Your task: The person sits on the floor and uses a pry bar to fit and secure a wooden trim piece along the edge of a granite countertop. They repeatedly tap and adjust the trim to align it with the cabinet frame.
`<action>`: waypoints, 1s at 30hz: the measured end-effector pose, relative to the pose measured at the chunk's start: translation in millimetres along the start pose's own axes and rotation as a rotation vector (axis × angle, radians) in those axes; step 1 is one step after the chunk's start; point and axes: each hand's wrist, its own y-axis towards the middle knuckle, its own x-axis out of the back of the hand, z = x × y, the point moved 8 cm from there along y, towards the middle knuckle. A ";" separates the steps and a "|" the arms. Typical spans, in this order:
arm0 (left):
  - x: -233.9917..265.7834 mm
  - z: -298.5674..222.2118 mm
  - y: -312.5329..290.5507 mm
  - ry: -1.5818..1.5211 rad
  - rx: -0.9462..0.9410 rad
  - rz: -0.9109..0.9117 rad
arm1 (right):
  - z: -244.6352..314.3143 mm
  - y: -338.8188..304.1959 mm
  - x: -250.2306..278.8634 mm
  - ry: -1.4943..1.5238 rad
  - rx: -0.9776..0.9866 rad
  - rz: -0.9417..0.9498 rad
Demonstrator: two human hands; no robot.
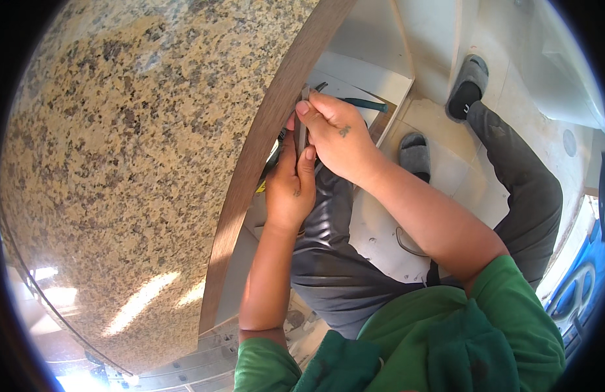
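item: thin metal blade (303, 130) pinched by right hand (338, 134) w/ left hand (290, 186) steadying below, against brown edge strip (263, 150); best kept flat, light pressure.

Speckled granite countertop (119, 150), edged by a brown wood-grain band (263, 150). Below the band, a white cabinet shelf (374, 75) carries a dark-handled tool (366, 103).

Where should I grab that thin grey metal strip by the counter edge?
Grip the thin metal strip at its middle, coming from the open cabinet side. It stands upright against the brown counter edge, and the right hand and left hand pinch it there.
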 end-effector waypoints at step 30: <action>3.8 -11.6 -8.0 0.054 -0.159 -0.088 | 5.7 -7.8 -1.7 0.070 -0.011 0.042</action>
